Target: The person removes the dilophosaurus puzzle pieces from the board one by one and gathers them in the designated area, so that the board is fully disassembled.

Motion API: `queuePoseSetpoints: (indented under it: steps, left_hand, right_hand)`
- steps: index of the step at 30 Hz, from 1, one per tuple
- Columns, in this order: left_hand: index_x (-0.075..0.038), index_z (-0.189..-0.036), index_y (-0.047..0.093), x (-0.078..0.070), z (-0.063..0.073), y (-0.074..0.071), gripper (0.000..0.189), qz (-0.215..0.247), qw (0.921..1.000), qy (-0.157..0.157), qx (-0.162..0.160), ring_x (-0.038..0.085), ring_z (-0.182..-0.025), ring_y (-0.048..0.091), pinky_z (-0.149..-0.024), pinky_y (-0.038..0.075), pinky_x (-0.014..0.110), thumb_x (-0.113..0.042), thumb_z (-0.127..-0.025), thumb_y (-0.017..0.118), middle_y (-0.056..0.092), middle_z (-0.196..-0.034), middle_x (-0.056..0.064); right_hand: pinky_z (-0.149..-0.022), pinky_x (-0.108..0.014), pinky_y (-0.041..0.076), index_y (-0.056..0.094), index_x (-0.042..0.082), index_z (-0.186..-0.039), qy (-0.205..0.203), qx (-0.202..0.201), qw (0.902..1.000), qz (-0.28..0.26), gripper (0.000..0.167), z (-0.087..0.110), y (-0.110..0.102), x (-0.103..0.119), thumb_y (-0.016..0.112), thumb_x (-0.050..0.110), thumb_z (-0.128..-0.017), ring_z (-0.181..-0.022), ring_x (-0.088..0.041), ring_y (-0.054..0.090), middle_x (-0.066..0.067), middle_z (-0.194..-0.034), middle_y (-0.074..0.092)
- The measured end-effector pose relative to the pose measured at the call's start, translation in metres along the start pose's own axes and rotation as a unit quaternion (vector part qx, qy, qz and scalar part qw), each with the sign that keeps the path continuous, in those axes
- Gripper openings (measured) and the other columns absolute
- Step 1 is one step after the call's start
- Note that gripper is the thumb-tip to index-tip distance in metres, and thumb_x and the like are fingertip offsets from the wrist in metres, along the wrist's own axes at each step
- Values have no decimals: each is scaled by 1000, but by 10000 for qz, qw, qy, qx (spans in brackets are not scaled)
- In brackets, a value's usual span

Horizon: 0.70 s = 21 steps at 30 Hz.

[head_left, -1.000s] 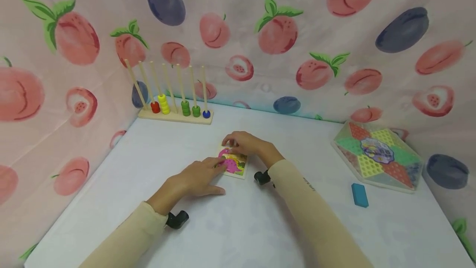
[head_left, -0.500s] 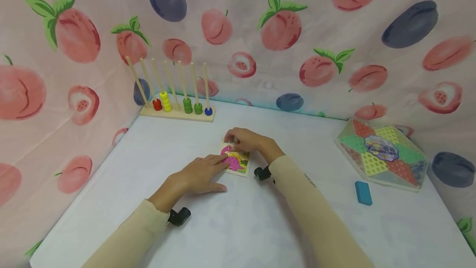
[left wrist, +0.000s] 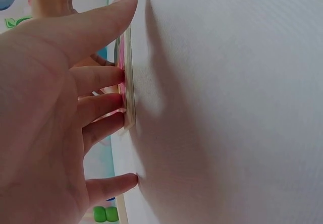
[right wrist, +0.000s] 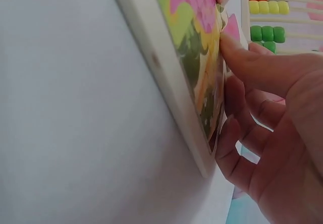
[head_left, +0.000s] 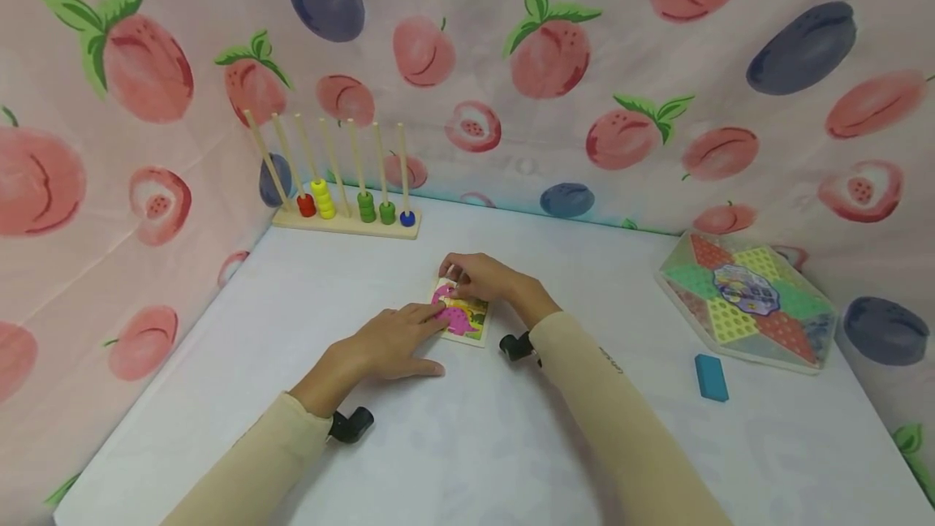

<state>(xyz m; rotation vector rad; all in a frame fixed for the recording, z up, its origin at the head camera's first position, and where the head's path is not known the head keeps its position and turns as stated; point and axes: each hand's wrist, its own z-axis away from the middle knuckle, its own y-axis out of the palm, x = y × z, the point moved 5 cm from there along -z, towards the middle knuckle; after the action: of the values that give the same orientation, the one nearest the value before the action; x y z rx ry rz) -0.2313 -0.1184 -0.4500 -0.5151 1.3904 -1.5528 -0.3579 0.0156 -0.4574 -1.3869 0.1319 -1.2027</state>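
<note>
A small picture puzzle point(head_left: 467, 325) with a pink dinosaur lies flat in its pale tray on the white table. My left hand point(head_left: 390, 343) comes from the left in the head view. In the left wrist view its middle fingers point(left wrist: 103, 103) rest on the picture, fairly straight, with thumb and little finger spread off it. My right hand point(head_left: 485, 277) is at the puzzle's far edge, fingers curled. In the right wrist view its thumb point(right wrist: 247, 65) and bent forefinger pinch a small pink puzzle piece point(right wrist: 232, 28), partly hidden, at the picture's edge.
A wooden peg abacus point(head_left: 343, 224) with coloured beads stands at the back left. At the right lie a hexagonal patterned box point(head_left: 745, 299) and a small blue block point(head_left: 711, 377). Fruit-printed cloth point(head_left: 511, 144) hangs behind and at the sides.
The head view has shifted slightly. Both hands stay nearly where they were at the puzzle, with only small movement in the right fingers.
</note>
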Motion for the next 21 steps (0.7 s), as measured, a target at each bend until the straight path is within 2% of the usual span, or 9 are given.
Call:
queuePoseSetpoints:
  steps: [5, 17, 21]
  left_hand:
    - [-21, -159, 39, 0, 0, 0, 83, 17, 10000, -24, 1, 30, -155, 31, -121, 35, 60, -59, -90, 68, 34, -168, 7]
    - [-20, -157, 41, -2, 1, 0, 82, -24, 10000, -66, -11, 30, -155, 33, -121, 34, 62, -58, -90, 69, 35, -167, 6]
    - [-21, -158, 41, -3, 0, 0, 82, -93, 9999, -84, -13, 29, -155, 33, -122, 32, 62, -59, -90, 69, 35, -167, 5]
  right_hand:
    - [-104, -36, 55, 59, 18, -128, 79, -135, 9999, -26, 33, 3, -1, 2, 70, 19, -97, -107, -21, 64, -8, -125, 68]
    - [-92, -30, 59, 65, 20, -123, -102, -680, 9971, -313, 30, 11, 2, 3, 74, 22, -95, -100, -18, 67, -5, -113, 68]
    - [-92, -30, 59, 68, 19, -122, -223, -854, 9950, -459, 28, 11, 2, 3, 74, 21, -95, -100, -18, 67, -4, -109, 68]
